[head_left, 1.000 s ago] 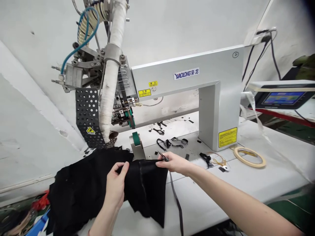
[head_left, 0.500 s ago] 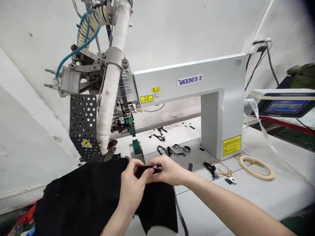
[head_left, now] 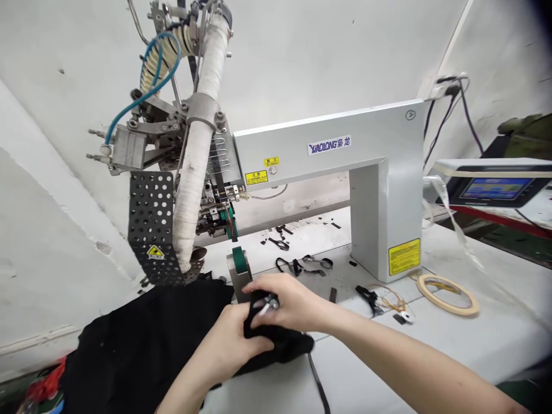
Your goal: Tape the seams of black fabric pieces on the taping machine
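Black fabric (head_left: 150, 339) drapes over the front of the white table, in front of a seam-taping machine (head_left: 328, 138). My left hand (head_left: 226, 345) is closed on a fold of it, thumb on the near side and fingertips hidden behind. Touching the same fold, my right hand (head_left: 291, 302) pinches the cloth from the right. A small shiny metal tool (head_left: 269, 303) is also tucked in the right hand; its kind is not clear. Just beyond the hands stands the machine's lower green roller (head_left: 238, 260), below the upper green roller (head_left: 228, 221).
Black tape scraps (head_left: 304, 264) lie on the table (head_left: 366, 351) behind the hands. To the right is a roll of beige tape (head_left: 448, 294). A perforated guard (head_left: 150, 224) and a wrapped tube (head_left: 194, 172) hang at left. A control screen (head_left: 495, 187) is far right.
The hands have turned the held fold, and the right hand's metal tool shows more. The loose right end of the fabric has been drawn up and bunched. My view has shifted slightly.
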A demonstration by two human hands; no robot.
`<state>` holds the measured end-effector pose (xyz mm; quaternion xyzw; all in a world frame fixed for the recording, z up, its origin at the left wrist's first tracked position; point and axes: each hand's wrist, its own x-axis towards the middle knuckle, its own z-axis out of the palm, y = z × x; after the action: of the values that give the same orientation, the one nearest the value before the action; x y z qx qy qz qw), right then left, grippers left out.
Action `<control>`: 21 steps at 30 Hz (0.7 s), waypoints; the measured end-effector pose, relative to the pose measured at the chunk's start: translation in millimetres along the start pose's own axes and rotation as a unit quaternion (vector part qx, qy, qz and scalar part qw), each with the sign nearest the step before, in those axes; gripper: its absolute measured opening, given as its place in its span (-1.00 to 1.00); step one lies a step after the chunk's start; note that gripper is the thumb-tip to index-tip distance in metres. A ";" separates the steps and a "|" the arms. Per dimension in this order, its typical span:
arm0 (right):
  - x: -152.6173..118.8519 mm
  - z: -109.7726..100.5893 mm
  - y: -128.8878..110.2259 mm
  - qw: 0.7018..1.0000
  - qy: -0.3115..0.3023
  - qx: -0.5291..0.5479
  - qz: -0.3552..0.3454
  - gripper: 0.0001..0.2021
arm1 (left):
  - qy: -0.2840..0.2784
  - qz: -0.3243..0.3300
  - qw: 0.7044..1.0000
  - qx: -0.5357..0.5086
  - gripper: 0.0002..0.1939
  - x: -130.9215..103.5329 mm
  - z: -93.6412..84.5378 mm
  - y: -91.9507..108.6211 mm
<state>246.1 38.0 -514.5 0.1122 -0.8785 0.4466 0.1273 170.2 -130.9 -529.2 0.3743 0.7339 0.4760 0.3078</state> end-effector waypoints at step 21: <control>53.0 33.4 59.4 0.853 0.291 0.389 0.190 -0.59 | 0.297 -0.049 0.895 -0.330 -0.69 44.4 -49.8 -42.5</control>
<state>173.6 40.7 -561.2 -0.1523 -0.5598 0.7796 0.2359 95.5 -128.1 -555.1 0.0559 0.6097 0.7639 0.2040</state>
